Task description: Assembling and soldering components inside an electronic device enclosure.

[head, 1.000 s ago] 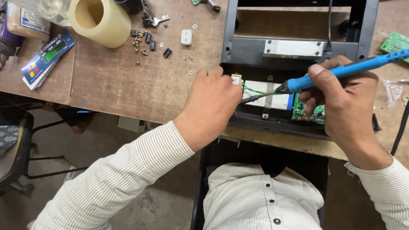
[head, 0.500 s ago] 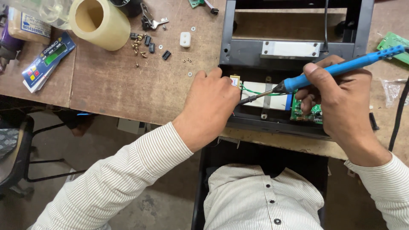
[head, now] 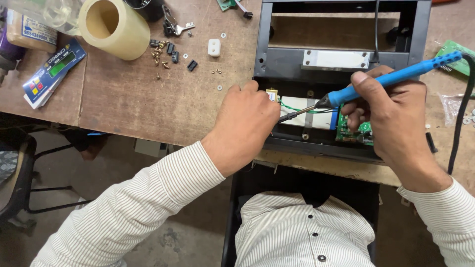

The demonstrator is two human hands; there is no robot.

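**Materials and finishes at the workbench**

The soldering iron (head: 391, 79) had a matt blue plastic handle and a dull metal shaft. The open frame (head: 341, 29) looked like dark, smooth painted metal with a brushed silver plate (head: 336, 59) across it. The table (head: 148, 104) was worn, rough brown wood. The tape roll (head: 115, 27) appeared glossy and yellowish. The circuit board (head: 354, 131) showed a shiny green face. The sleeves (head: 143, 207) were striped woven cloth.

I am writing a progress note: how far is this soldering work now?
Done: the black housing lies open, loose screws set aside. In hand: the right hand holds the blue soldering iron, tip beside the left hand near green wires. Left: the housing remains unclosed.
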